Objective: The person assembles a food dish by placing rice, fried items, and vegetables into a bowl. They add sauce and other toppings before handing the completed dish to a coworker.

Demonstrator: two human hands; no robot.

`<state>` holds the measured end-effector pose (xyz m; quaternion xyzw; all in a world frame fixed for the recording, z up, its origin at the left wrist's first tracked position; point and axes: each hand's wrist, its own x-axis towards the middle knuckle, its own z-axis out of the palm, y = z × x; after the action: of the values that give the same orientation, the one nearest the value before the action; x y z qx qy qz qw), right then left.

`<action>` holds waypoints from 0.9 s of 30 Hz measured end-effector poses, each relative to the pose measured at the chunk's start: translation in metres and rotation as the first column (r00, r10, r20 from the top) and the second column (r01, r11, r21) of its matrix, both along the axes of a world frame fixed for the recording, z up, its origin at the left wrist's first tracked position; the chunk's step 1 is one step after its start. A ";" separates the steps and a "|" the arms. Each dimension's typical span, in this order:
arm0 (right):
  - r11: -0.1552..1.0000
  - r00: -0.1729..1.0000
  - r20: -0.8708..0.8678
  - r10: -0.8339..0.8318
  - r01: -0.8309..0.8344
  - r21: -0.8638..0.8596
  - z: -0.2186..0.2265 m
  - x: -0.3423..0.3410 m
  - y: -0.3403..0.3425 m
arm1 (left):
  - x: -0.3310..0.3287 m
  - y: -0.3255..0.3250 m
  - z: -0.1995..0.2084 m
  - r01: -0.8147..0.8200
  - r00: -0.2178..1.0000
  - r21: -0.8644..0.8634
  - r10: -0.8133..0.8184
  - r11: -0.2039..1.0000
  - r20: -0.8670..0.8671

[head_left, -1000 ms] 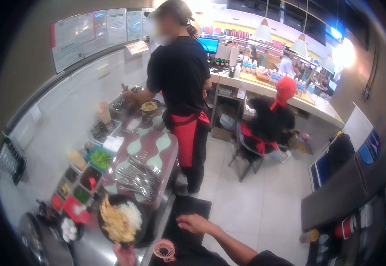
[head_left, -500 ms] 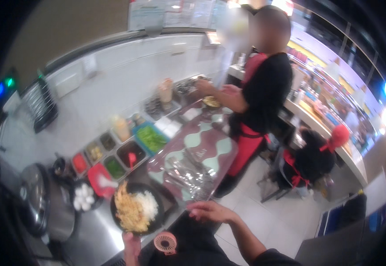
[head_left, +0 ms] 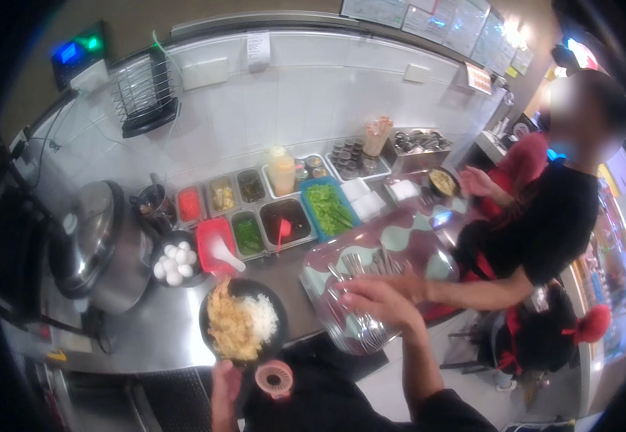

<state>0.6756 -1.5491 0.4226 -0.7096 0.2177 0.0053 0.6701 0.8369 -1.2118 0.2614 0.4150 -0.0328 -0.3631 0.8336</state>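
A black bowl of white rice and golden fried food is at the counter's front edge. My left hand grips its near rim. My right hand hovers over a purple-and-mint patterned tray, fingers stretched out, with nothing visible in them. Beneath it on the tray lie shiny spoons and forks, some in clear wrapping. A co-worker's hand reaches in from the right, just beyond mine, its fingers partly hidden.
Behind the bowl are a red container with a white scoop, a bowl of eggs and several topping pans. A blue tray of lettuce adjoins the patterned tray. A large cooker stands left; a co-worker stands right.
The view has swung right. My right hand has moved from the tray's near edge to above the cutlery. The co-worker's arm now stretches over the tray. My left hand stays at the bowl.
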 end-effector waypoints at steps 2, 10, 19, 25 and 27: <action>0.988 0.991 -0.110 -0.078 0.091 0.124 -0.003 0.019 -0.024 | -0.002 -0.007 -0.003 -0.010 0.999 -0.030 0.009 0.999 -0.042; 0.549 0.972 -0.204 -0.114 -0.109 -0.828 -0.019 0.157 -0.171 | -0.012 -0.035 -0.024 -0.074 0.996 0.096 0.078 0.993 -0.038; 0.107 0.810 -0.576 -0.110 -0.567 -0.817 -0.091 0.192 -0.194 | -0.020 -0.054 -0.031 -0.088 0.991 0.141 0.100 0.986 -0.085; 0.383 0.659 -0.748 -0.079 -0.673 -0.633 -0.020 0.203 -0.207 | -0.017 -0.058 -0.042 -0.070 0.977 0.280 0.122 0.957 -0.173; 0.345 0.606 -0.792 -0.068 -0.731 -0.589 -0.006 0.201 -0.206 | -0.018 -0.058 -0.040 -0.066 0.974 0.233 0.113 0.970 -0.194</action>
<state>0.8769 -1.7548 0.4166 -0.9148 0.2539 0.3125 0.0303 0.8194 -1.2702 0.2216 0.4680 0.1141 -0.3672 0.7957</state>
